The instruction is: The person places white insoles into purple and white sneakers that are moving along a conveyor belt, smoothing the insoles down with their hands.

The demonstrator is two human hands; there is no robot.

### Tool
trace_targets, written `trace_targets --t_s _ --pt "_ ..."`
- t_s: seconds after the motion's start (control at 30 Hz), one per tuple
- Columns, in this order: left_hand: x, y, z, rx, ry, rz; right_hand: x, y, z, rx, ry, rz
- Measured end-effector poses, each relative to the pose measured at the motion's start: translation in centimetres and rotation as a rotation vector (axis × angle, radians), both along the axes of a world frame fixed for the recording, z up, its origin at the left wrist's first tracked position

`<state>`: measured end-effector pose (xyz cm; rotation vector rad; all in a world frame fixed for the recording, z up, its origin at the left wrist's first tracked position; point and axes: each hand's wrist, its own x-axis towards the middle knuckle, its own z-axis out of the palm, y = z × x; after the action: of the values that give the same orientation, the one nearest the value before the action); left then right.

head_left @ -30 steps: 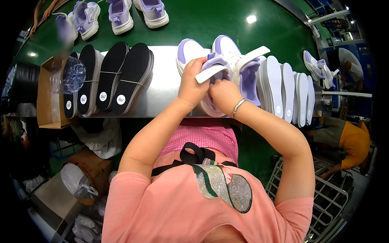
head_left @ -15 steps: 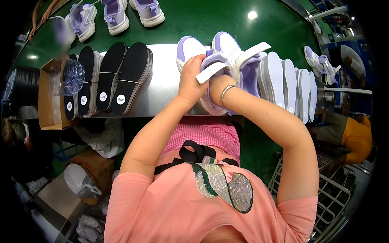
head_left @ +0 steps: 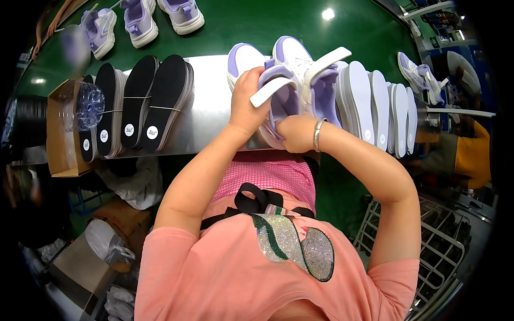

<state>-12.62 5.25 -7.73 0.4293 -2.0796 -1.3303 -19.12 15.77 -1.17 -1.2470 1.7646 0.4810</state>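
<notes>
A purple and white shoe (head_left: 292,80) with a loose white strap stands heel-down over the steel shelf (head_left: 206,109). My left hand (head_left: 247,101) grips its left side and pulls the tongue open. My right hand (head_left: 297,134), with a silver bracelet on the wrist, is pressed into the shoe's opening from below. A second purple and white shoe (head_left: 241,58) lies just behind, partly hidden by my left hand.
Black insoles (head_left: 139,101) stand in bundles on the shelf's left, white insoles (head_left: 375,107) on its right. A cardboard box (head_left: 61,144) holds a clear plastic bottle (head_left: 83,107). More purple shoes (head_left: 140,21) ride the green belt (head_left: 257,24). A wire cart (head_left: 433,246) stands lower right; another person in yellow (head_left: 471,152) is at the right.
The shoe has tilted slightly and my right hand has pushed deeper into its opening; my left hand keeps its grip on the upper.
</notes>
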Motion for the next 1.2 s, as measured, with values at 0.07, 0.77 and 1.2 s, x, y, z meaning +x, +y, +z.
trace_targets --t_s 0.07,0.77,1.2 --pt "0.0 -0.1 0.1 0.014 0.004 -0.020 -0.2 0.3 -0.1 -0.051 0.001 0.000" --pt "2.3 -4.3 2.3 0.398 -0.047 -0.128 -2.0 11.9 -0.4 -0.870 0.254 -0.614" --pt "-1.9 3.9 6.2 -0.125 0.059 -0.155 -13.9 21.1 -1.2 -0.635 0.847 -0.920"
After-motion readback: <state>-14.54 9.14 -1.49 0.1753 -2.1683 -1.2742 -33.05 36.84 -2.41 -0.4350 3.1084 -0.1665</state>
